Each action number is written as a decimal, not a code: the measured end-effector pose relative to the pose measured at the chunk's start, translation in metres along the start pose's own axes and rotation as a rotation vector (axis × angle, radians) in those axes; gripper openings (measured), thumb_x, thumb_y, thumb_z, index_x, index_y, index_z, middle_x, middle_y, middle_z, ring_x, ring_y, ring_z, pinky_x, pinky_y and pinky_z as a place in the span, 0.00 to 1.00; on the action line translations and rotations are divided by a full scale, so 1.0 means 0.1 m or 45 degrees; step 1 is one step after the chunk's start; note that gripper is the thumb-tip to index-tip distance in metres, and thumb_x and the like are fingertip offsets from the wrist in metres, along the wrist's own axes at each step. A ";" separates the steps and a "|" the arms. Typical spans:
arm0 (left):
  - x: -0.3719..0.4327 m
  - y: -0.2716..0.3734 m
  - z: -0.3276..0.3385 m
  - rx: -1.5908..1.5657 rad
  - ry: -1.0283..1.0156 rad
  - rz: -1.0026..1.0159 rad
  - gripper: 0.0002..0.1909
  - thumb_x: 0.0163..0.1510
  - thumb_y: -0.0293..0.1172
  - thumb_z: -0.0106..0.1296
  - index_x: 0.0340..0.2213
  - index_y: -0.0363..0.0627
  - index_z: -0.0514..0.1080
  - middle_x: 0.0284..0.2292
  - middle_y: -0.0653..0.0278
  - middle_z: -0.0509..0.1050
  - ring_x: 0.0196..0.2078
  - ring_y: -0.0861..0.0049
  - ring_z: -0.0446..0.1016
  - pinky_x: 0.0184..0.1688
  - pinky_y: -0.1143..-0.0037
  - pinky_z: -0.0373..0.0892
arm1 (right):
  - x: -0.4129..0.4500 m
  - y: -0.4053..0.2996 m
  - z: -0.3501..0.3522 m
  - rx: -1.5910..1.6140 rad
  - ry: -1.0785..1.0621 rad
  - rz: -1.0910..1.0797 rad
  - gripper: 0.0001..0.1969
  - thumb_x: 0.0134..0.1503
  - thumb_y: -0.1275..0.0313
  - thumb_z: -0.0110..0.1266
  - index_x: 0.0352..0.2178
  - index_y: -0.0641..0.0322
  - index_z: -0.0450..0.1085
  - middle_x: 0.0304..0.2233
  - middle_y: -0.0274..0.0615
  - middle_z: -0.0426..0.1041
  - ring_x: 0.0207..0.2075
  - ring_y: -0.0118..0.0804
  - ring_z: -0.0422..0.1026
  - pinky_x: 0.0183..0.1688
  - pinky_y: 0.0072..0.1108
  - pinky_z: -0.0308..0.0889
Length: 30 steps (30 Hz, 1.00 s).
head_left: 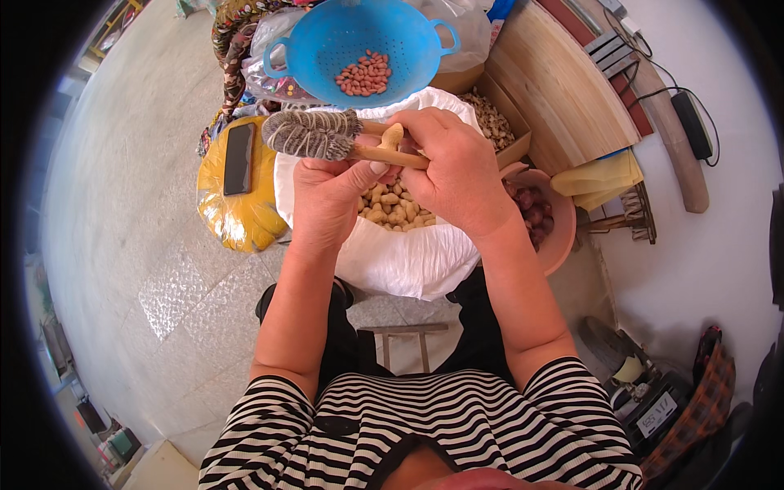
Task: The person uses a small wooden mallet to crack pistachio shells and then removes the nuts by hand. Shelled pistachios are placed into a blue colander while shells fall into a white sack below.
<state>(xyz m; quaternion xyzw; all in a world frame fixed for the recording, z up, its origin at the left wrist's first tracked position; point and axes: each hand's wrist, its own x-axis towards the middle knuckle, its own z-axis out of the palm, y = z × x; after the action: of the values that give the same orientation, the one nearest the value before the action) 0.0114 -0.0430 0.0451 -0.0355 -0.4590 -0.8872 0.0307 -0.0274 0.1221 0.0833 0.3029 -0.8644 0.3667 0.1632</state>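
My right hand (456, 165) is closed around the free ends of wooden tongs (392, 157), two sticks bound at the far left with grey cloth and cord. An unshelled peanut (392, 136) stands upright between the sticks. Just below it, the thumb and fingers of my left hand (331, 190) pinch together at its lower end, partly hidden by the front stick. Under both hands a white woven sack (398, 263) lies open, holding unshelled peanuts (392, 205). Beyond it, a blue plastic colander (398, 37) contains shelled pink peanut kernels (365, 75).
A smartphone (239, 159) rests on a yellow plastic-wrapped bundle (214, 214) at left. To the right are a cardboard box (519, 144) of peanut shells (490, 119), a pink basin (566, 226) of red onions (536, 211), and a leaning wooden board (563, 86).
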 end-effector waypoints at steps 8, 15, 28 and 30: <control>0.01 -0.03 -0.02 -0.003 -0.006 0.056 0.11 0.50 0.21 0.61 0.37 0.34 0.75 0.35 0.57 0.78 0.35 0.74 0.78 0.37 0.76 0.75 | 0.00 -0.03 0.00 0.036 -0.005 -0.055 0.18 0.43 0.77 0.55 0.39 0.61 0.71 0.31 0.44 0.74 0.32 0.49 0.73 0.36 0.31 0.71; -0.01 -0.03 0.00 0.022 0.050 0.036 0.12 0.49 0.24 0.62 0.36 0.33 0.76 0.32 0.58 0.78 0.32 0.75 0.76 0.33 0.76 0.72 | -0.03 -0.02 0.03 0.011 -0.024 -0.038 0.13 0.44 0.74 0.58 0.35 0.60 0.70 0.29 0.43 0.73 0.32 0.47 0.73 0.35 0.33 0.69; -0.02 0.00 0.03 0.027 0.032 -0.012 0.12 0.50 0.24 0.60 0.38 0.33 0.74 0.33 0.58 0.77 0.31 0.75 0.74 0.32 0.76 0.69 | -0.05 0.01 0.04 0.054 -0.039 -0.017 0.10 0.44 0.73 0.58 0.31 0.59 0.70 0.26 0.43 0.73 0.29 0.47 0.73 0.32 0.33 0.69; -0.01 0.01 -0.01 -0.038 0.007 -0.139 0.15 0.52 0.26 0.59 0.41 0.34 0.72 0.32 0.58 0.76 0.31 0.75 0.74 0.32 0.76 0.69 | -0.04 0.01 0.04 0.024 -0.028 -0.026 0.09 0.44 0.73 0.58 0.31 0.59 0.70 0.26 0.43 0.73 0.30 0.47 0.73 0.33 0.33 0.69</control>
<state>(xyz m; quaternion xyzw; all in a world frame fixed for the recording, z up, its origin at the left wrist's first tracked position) 0.0127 -0.0448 0.0453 -0.0083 -0.4470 -0.8943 -0.0171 -0.0252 0.1213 0.0775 0.3174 -0.8595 0.3697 0.1545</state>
